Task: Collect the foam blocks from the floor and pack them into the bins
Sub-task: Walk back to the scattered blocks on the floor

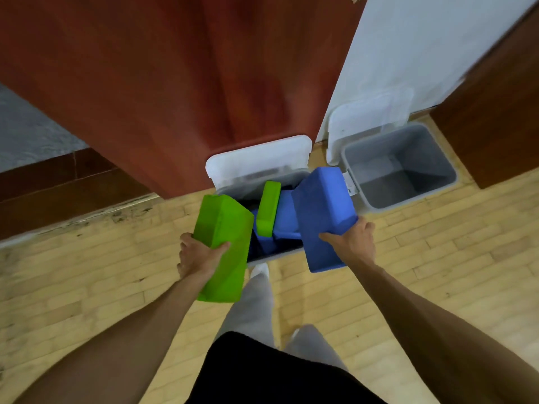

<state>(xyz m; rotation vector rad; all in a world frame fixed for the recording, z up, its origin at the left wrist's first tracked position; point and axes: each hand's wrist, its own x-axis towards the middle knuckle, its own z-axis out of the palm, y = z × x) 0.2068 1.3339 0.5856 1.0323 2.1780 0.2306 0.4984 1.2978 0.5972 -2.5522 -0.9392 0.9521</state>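
Note:
My left hand (198, 255) grips a large green foam block (223, 228) at its lower edge, holding it over the left side of the near bin (274, 256). My right hand (354, 239) grips a large blue foam block (323, 205) over the bin's right side. Inside this grey bin a smaller green block (268, 209) stands tilted on several blue blocks (284, 217). The bin's white lid (256, 158) stands open behind it.
A second grey bin (401, 164), with nothing inside, stands to the right with its clear lid (370, 115) leaning on the white wall. A red-brown wooden panel (175, 83) rises behind the near bin. My legs and a white shoe (259, 271) stand on the wooden floor.

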